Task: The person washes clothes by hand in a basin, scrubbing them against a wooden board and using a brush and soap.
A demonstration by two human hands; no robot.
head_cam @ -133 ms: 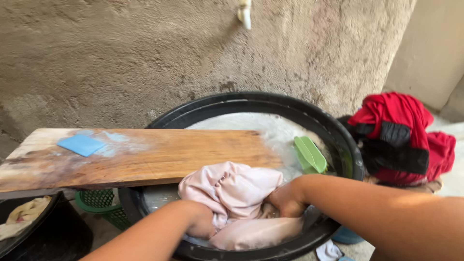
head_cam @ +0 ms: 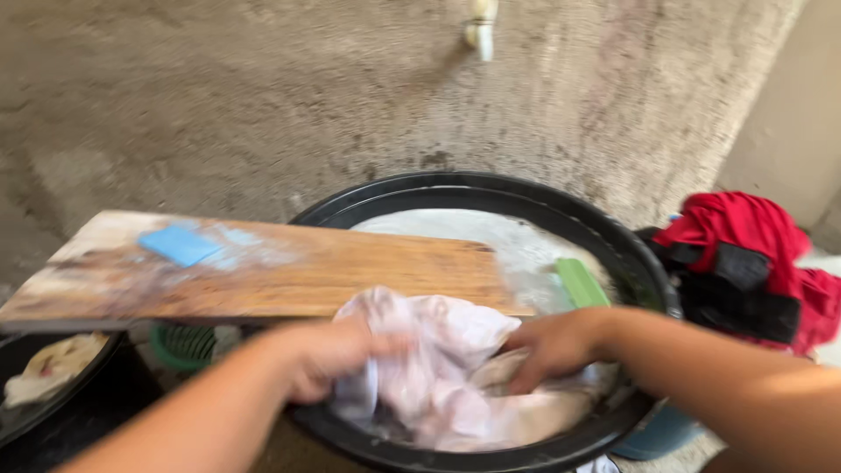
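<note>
**Head view: both hands on a wet cloth in a black wash basin**

Head camera. A large round black basin [head_cam: 491, 188] fills the centre of the frame and holds cloudy, soapy water; a green brush-like item [head_cam: 582, 282] lies in it at about 3 o'clock. A wooden board [head_cam: 350, 267] spans the basin's rim from 9 o'clock toward its middle, with a blue soap bar [head_cam: 180, 244] on its far-left end. At the basin's 6 o'clock edge sits a pale pink cloth [head_cam: 438, 350], bunched and wet, partly draped over the board's near edge. My left hand [head_cam: 328, 355] is closed around the cloth's left side, fingers curled into the folds. My right hand [head_cam: 552, 346] grips its right side, fingers bent down on the fabric. At 9 o'clock low, a second dark tub [head_cam: 53, 398] holds a yellowish cloth [head_cam: 48, 368]. At 3 o'clock, red and black garments [head_cam: 753, 254] are piled just outside the basin.
</note>
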